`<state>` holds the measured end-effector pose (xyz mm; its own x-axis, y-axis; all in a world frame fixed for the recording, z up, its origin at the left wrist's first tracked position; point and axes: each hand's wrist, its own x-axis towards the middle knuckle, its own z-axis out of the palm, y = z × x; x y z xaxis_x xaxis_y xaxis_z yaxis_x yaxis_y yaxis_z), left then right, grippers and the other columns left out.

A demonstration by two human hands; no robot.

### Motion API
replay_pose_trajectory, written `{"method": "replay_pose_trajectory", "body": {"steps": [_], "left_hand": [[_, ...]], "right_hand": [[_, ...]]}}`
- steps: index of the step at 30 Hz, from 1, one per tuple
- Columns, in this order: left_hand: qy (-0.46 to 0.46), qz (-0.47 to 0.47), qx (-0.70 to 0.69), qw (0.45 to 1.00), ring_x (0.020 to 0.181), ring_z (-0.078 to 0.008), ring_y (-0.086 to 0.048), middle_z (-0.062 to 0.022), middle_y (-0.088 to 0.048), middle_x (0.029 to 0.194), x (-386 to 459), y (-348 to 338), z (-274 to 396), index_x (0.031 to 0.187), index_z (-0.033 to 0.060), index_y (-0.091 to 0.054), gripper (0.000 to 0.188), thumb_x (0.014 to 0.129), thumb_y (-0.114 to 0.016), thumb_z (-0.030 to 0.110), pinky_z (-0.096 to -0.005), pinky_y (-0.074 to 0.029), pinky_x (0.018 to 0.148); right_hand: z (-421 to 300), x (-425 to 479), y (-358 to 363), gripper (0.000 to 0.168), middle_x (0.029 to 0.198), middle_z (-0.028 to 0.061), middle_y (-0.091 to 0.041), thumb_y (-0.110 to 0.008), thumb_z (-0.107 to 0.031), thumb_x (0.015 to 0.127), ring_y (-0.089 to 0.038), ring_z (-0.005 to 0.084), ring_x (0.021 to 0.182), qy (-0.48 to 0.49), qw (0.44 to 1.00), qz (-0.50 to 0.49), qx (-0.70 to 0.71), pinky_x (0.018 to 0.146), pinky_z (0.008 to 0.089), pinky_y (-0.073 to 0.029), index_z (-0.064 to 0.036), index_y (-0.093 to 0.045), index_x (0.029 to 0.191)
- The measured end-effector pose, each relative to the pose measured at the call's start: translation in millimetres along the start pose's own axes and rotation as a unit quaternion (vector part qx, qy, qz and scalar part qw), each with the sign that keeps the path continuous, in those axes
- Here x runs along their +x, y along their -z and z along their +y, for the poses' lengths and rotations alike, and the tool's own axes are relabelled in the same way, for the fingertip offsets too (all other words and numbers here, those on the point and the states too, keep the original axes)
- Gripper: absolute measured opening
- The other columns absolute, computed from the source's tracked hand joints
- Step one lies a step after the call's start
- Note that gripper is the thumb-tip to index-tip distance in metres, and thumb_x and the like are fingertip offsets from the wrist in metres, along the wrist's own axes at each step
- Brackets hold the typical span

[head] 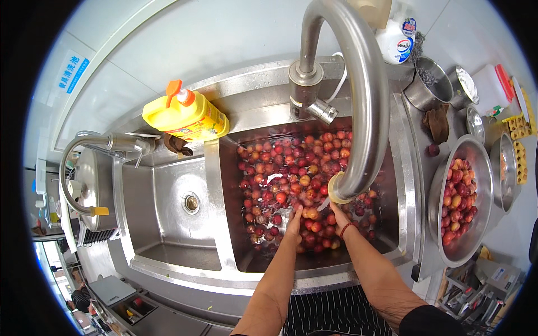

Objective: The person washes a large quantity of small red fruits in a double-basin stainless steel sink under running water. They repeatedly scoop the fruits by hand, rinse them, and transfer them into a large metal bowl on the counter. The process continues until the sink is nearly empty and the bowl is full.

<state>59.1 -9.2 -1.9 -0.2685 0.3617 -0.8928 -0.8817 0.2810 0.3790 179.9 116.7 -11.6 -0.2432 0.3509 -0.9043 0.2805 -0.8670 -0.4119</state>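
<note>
My left hand (295, 220) and my right hand (341, 219) reach into the right basin (398, 210) of a steel sink. Between them they cup a cluster of red and yellow plums (311, 213), palms turned inward. Some of the fingers are hidden by fruit and water. A beaded bracelet (346, 229) circles my right wrist. Many more plums (280, 197) float in the water all around. Just above my right hand is the mouth of a curved steel faucet (370, 105), with a stream of water falling beside the hand.
Left lies a second basin (178, 222) with a drain (191, 203). A yellow detergent jug (187, 115) and a brown cloth (178, 145) rest behind it; another faucet (67, 168) arches farther left. On the right counter stand a steel bowl of plums (483, 227), a pot (441, 92) and a dark cloth (437, 123).
</note>
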Motion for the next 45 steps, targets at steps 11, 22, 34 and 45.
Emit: {"method": "replay_pose_trajectory", "body": {"steps": [11, 22, 34, 45], "left_hand": [[-0.023, -0.067, -0.129, 0.989, 0.051, -0.0117, -0.051, 0.0012, -0.057, 0.086, -14, -43, -13, 0.117, 0.0205, -0.052, 0.038, 0.088, -0.059, 0.043, -0.0244, -0.029, 0.033], [-0.032, -0.073, -0.139, 0.987, 0.045, -0.0116, -0.049, -0.0001, -0.055, 0.074, -67, -77, 9, 0.095, 0.019, -0.05, 0.021, 0.091, -0.049, 0.039, -0.023, -0.027, 0.03], [-0.058, -0.078, -0.108, 0.989, 0.044, -0.0124, -0.049, -0.0016, -0.057, 0.074, -124, -92, 13, 0.099, 0.0179, -0.054, 0.021, 0.091, -0.047, 0.036, -0.0222, -0.026, 0.03], [-0.018, -0.105, -0.076, 0.991, 0.044, -0.0123, -0.051, -0.0021, -0.058, 0.068, -146, -90, -1, 0.084, 0.0147, -0.056, 0.03, 0.091, -0.043, 0.041, -0.0218, -0.025, 0.03]], "right_hand": [[-48, -60, -38, 0.039, 0.096, -0.0014, -0.058, -0.065, -0.04, 0.087, -0.05, 0.0088, 0.081, 0.165, 0.984, -0.056, -0.045, 0.068, 0.0248, -0.041, -0.01, -0.062, 0.111], [-74, -108, -37, 0.022, 0.063, -0.0059, -0.042, -0.065, -0.031, 0.088, -0.035, 0.0039, 0.045, 0.279, 0.956, -0.061, -0.064, 0.035, 0.0204, -0.024, -0.015, -0.061, 0.102], [-64, -145, -17, 0.03, 0.094, -0.001, -0.06, -0.07, -0.025, 0.083, -0.054, 0.0075, 0.083, 0.415, 0.904, -0.029, -0.095, 0.071, 0.0232, -0.045, -0.005, -0.064, 0.105], [-51, -157, -3, 0.033, 0.087, -0.0041, -0.054, -0.073, -0.022, 0.081, -0.05, 0.0044, 0.074, 0.373, 0.923, -0.07, -0.064, 0.063, 0.019, -0.042, -0.006, -0.064, 0.108]]}}
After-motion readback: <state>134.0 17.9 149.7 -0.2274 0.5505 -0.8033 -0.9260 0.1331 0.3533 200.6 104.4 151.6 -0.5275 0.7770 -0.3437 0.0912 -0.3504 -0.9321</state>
